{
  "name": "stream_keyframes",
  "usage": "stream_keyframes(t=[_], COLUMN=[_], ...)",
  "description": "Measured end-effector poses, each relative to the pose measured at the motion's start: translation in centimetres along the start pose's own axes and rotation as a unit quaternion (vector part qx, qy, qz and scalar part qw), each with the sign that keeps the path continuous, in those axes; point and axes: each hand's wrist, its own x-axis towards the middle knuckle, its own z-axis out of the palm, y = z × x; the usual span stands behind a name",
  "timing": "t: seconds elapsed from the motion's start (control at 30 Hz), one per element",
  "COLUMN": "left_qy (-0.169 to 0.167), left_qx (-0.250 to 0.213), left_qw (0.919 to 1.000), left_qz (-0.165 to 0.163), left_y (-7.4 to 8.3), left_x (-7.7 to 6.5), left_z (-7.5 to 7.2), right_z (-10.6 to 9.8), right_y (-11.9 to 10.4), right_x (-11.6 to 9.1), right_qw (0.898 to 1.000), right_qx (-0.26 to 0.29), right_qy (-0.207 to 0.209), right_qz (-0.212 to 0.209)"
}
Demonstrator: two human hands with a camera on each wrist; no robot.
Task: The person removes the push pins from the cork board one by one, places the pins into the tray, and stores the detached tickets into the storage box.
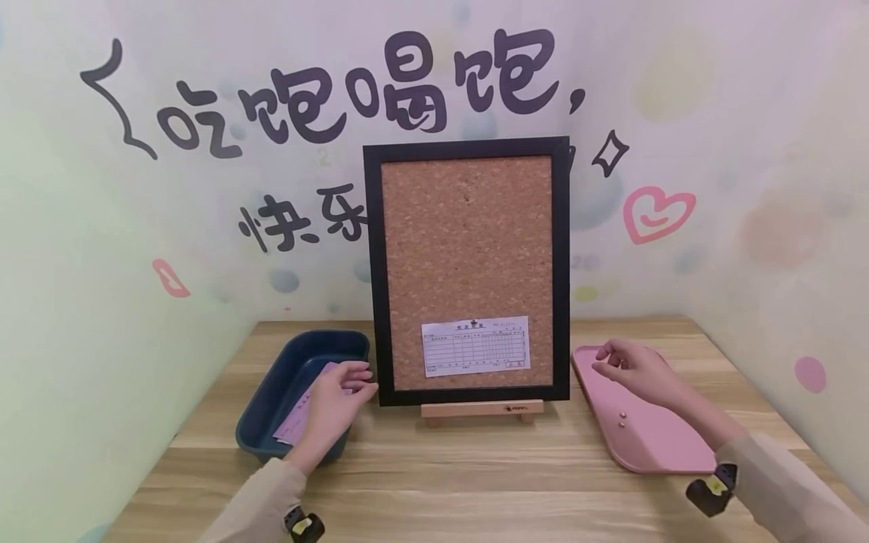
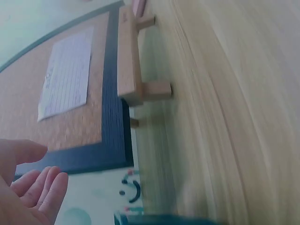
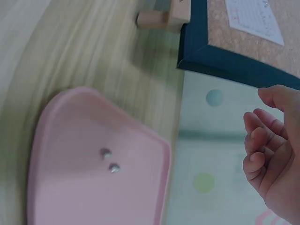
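Note:
A cork board (image 1: 468, 241) in a black frame stands upright in front of me, with a printed form slip (image 1: 475, 354) fixed low on it. My left hand (image 1: 336, 400) hovers over the right side of a dark blue bin (image 1: 250, 411), near the frame's lower left corner; its fingers are relaxed around nothing. Pinkish printed slips (image 1: 295, 422) lie in that bin, partly hidden by the hand. My right hand (image 1: 641, 369) hangs above the pink tray (image 1: 679, 451), fingers loosely bent and holding nothing. Two small silvery round pieces (image 3: 110, 161) rest in the tray.
A small wooden easel (image 1: 462, 409) supports the board on the wood-grain table (image 1: 475, 483). Behind it rises a wall (image 1: 713, 113) with large dark lettering and coloured dots. The bin stands left of the board, the tray to its right.

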Motion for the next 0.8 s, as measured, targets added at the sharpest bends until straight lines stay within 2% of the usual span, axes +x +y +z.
stream_keyframes(t=[0.1,0.43,0.67,0.8], left_qy=[-0.006,-0.016,-0.004,-0.003], left_qx=[-0.012,-0.044,-0.049,-0.057], left_qw=[0.9999,0.9987,0.9983,0.998], left_qz=[0.007,0.019,0.033,0.026], left_y=[0.6,1.7,2.1,2.3], left_x=[0.2,0.7,1.1,1.3], left_z=[0.9,3.4,4.5,5.0], right_z=[0.0,0.2,0.9,1.5], right_y=[-1.1,-4.8,-6.8,-7.9], right_x=[0.7,3.4,5.2,6.0], right_qw=[1.0,0.999,0.997,0.996], right_qx=[0.004,0.031,0.056,0.073], right_qy=[-0.001,-0.001,-0.008,-0.01], right_qz=[0.001,-0.034,-0.046,-0.059])
